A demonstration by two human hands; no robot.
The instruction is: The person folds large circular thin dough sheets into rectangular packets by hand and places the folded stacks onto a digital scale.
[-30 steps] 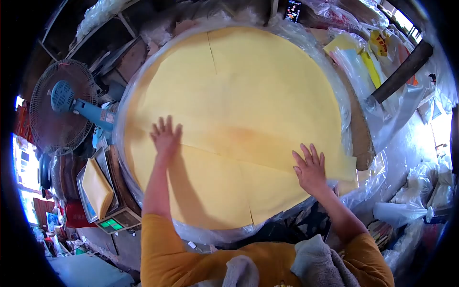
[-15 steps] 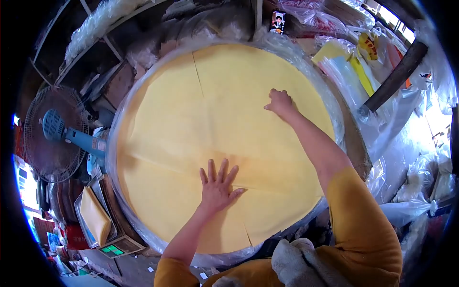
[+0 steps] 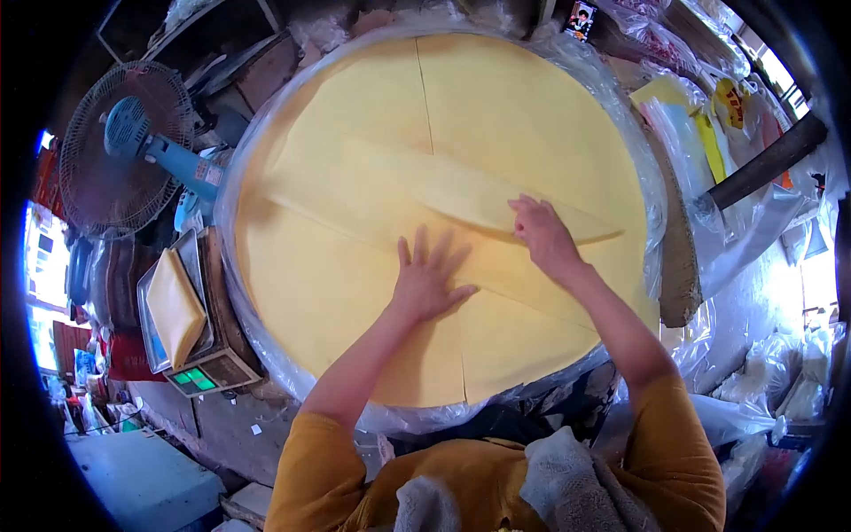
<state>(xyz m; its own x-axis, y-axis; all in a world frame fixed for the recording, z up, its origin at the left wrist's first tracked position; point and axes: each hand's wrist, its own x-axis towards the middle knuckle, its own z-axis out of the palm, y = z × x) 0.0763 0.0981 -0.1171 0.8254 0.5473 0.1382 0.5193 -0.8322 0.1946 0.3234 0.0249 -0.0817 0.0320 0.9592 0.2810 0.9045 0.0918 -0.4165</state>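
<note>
A large round layer of thin, soft pale-yellow sheets [image 3: 346, 124] covers a round surface edged with clear plastic film [image 3: 232, 257]. My left hand [image 3: 427, 279] presses on the sheets near the middle, fingers spread, slightly blurred. Right of it, the fingers of my right hand [image 3: 545, 232] are closed at the raised edge of a yellow sheet [image 3: 483, 197], which lifts and curls across the pile. A straight slit runs from the far rim toward the middle, and a shorter one lies near my body.
At left, a folded yellow sheet bundle [image 3: 175, 306] rests on a scale with a lit green display [image 3: 195, 379]. Behind it stands a blue fan [image 3: 128, 133]. A dark pole [image 3: 769, 160] and plastic bags [image 3: 678, 142] are at right. A phone [image 3: 581, 21] stands at the far edge.
My right hand has come nearer to my body, drawing a sheet's far part up and over. My left hand stays spread on the pile. The camera view has shifted.
</note>
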